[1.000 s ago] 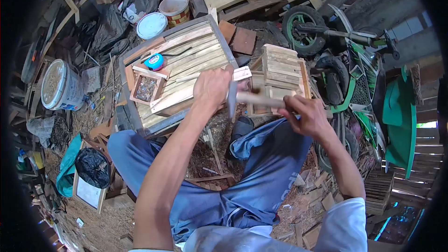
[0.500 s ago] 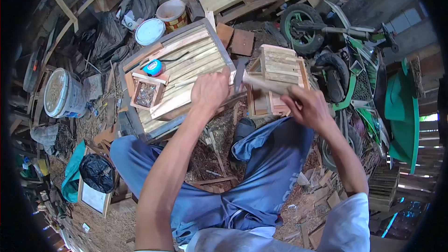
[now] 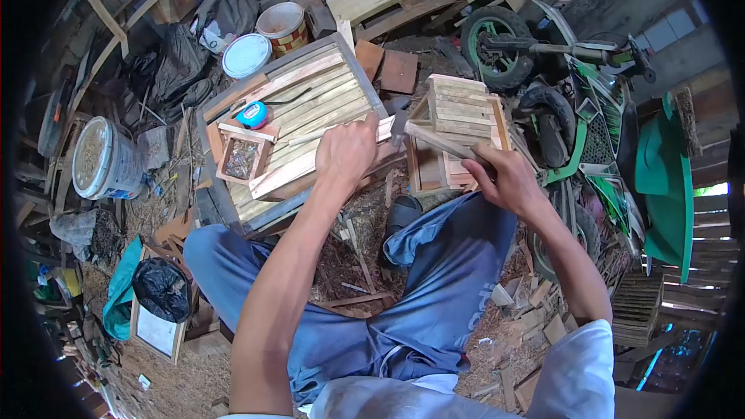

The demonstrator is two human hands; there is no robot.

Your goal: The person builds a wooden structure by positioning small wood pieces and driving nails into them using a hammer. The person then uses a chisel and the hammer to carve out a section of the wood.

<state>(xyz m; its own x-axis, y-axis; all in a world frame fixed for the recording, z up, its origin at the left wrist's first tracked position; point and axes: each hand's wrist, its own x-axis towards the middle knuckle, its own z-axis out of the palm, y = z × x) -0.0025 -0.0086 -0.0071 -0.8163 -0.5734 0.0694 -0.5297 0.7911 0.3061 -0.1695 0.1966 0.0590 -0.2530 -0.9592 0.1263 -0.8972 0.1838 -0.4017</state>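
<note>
Pale wooden piece [image 3: 287, 176], centre of frame: left hand [image 3: 347, 157] closed around it (fingertips hidden), right hand [image 3: 504, 177] gripping hammer [image 3: 438, 140]. Hammering appears in hand; a clean blow calls for firm bracing.

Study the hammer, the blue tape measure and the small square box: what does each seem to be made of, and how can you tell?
Hammer: handle apparently bare wood, being pale and matt; head probably steel, being dark grey and dull.
Tape measure: likely smooth plastic, from its bright blue, rounded case.
Small square box: seemingly unpainted wood, from its matt brown strips.
</note>
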